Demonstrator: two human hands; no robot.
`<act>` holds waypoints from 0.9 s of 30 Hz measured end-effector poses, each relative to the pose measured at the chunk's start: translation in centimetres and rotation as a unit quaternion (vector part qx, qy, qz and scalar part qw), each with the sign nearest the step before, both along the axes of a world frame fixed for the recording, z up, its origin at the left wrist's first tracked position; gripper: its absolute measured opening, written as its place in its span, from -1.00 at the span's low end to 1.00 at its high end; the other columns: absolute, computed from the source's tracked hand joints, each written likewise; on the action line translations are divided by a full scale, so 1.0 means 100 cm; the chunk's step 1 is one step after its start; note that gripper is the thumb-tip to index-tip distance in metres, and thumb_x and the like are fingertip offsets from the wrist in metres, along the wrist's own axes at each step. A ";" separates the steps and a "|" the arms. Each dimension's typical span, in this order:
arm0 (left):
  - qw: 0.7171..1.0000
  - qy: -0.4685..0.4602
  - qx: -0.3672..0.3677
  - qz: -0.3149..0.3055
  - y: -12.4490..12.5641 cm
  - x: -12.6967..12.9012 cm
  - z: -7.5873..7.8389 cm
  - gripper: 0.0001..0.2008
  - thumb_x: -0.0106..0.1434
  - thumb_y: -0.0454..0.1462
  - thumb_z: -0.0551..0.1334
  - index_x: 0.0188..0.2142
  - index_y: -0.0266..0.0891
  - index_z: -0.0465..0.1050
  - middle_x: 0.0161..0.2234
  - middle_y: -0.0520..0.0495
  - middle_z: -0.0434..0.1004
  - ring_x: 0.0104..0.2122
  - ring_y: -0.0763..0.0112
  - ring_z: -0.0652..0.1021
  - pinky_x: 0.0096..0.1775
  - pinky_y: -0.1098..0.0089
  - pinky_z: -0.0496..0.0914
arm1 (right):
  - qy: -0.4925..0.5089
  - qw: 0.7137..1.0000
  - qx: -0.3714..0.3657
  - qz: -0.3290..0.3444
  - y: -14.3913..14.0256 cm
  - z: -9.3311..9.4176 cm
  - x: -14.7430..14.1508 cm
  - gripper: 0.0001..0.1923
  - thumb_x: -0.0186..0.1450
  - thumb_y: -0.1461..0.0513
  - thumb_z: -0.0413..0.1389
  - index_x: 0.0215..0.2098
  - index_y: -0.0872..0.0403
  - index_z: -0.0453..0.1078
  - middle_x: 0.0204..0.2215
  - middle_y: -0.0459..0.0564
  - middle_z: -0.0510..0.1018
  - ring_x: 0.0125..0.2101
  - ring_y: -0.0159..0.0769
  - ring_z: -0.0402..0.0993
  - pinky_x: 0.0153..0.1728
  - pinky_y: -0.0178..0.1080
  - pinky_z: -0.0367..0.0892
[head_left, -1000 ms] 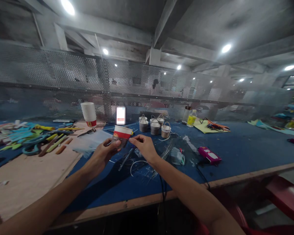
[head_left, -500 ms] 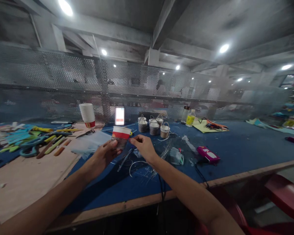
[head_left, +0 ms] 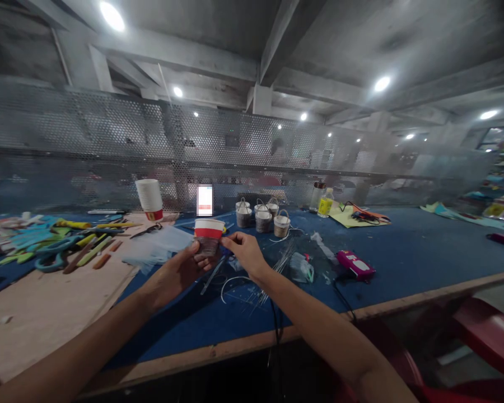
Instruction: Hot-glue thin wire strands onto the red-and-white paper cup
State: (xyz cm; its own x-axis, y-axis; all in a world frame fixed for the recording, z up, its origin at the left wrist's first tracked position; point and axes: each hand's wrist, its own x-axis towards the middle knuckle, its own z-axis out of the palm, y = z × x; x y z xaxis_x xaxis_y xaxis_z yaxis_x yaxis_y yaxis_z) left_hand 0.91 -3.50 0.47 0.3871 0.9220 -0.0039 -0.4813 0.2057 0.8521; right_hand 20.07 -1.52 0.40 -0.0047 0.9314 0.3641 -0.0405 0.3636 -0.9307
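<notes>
My left hand [head_left: 180,267] is wrapped round a paper cup [head_left: 209,230] from the left and below. The cup is white at the rim with a red band, and its lower part is covered in brown, cord-like wrapping. At the cup's right side my right hand [head_left: 246,252] is closed in a pinch; whatever lies between its fingertips is too small to make out. Beyond the hands stand several small buckets [head_left: 264,220] with thin looped handles and greyish-brown sides. A stack of paper cups [head_left: 149,197] stands behind to the left.
Scissors [head_left: 54,254] and coloured sticks lie on a board [head_left: 67,302] at the left. Loose thin wires [head_left: 277,268], a plastic bag [head_left: 301,267] and a magenta device [head_left: 355,264] with a black cable are on the blue table. A yellow-labelled bottle [head_left: 326,204] stands farther back.
The cup has turned slightly in my left hand and shows more of its brown wrapping. My right hand keeps its pinch beside the cup, almost unmoved.
</notes>
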 end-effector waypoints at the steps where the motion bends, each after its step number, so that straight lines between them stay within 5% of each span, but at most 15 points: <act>1: 1.000 0.006 -0.003 -0.001 0.000 0.000 0.000 -0.60 0.36 -0.21 0.34 0.14 -0.32 0.53 -0.01 -0.26 0.71 0.00 0.18 0.66 0.02 0.30 0.54 | 0.000 1.000 0.000 -0.001 0.000 -0.001 0.000 -0.65 0.13 0.01 0.35 -0.50 0.11 0.46 -0.58 -0.17 0.40 -0.53 -0.46 0.22 -0.47 -0.33 0.16; 10: 0.998 0.040 0.008 0.052 0.002 0.000 -0.003 -0.69 0.30 -0.21 0.39 -0.01 -0.31 0.64 -0.05 -0.20 0.74 -0.10 0.19 0.68 -0.02 0.28 0.56 | -0.029 0.999 0.027 -0.027 0.005 -0.009 0.001 -0.66 0.20 -0.02 0.29 -0.44 0.09 0.48 -0.54 -0.16 0.45 -0.49 -0.41 0.29 -0.40 -0.31 0.22; 19: 0.978 0.140 0.083 0.132 0.011 0.004 -0.013 -0.57 0.05 -0.16 0.56 -0.07 -0.17 0.68 -0.01 -0.24 0.72 0.05 0.00 0.63 0.03 0.16 0.53 | -0.079 0.995 0.056 -0.016 -0.003 -0.008 0.000 -0.71 0.24 0.02 0.29 -0.42 0.08 0.52 -0.51 -0.15 0.51 -0.44 -0.37 0.38 -0.30 -0.29 0.29; 27: 0.977 0.135 0.075 0.149 0.010 0.001 -0.009 -0.58 0.07 -0.16 0.55 -0.07 -0.20 0.67 -0.02 -0.24 0.73 -0.03 0.09 0.67 -0.04 0.25 0.55 | -0.089 0.993 0.067 -0.041 -0.002 -0.006 0.003 -0.73 0.24 0.03 0.27 -0.39 0.07 0.56 -0.52 -0.15 0.48 -0.47 -0.37 0.34 -0.34 -0.29 0.26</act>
